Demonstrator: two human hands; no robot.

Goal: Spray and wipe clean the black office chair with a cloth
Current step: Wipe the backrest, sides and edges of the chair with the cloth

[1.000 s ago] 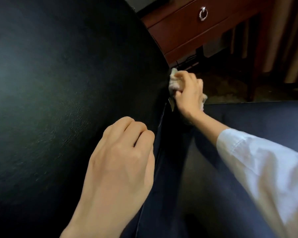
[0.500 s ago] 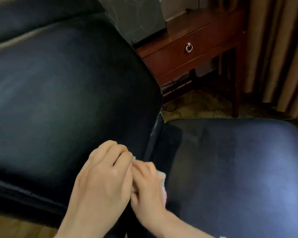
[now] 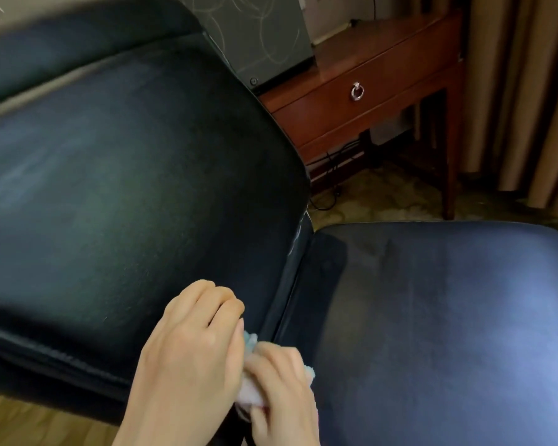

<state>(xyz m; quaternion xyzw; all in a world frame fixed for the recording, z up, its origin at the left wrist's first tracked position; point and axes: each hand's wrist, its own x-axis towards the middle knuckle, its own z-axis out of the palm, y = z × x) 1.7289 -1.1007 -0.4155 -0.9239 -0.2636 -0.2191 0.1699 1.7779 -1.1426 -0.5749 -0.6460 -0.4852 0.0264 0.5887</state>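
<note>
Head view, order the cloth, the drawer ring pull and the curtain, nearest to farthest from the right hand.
1. cloth, gripped in the right hand itself.
2. drawer ring pull, up on the wooden desk.
3. curtain, far right, beyond the desk.

No legible txt, label, brand or no. was visible anywhere. The grey panel behind the chair bore only pale swirl lines, not letters.

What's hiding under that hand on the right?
A pale cloth, bunched in the fingers of the right hand against the black chair. Only its edges peek out; the rest, and the chair crease beneath, is covered.
</note>
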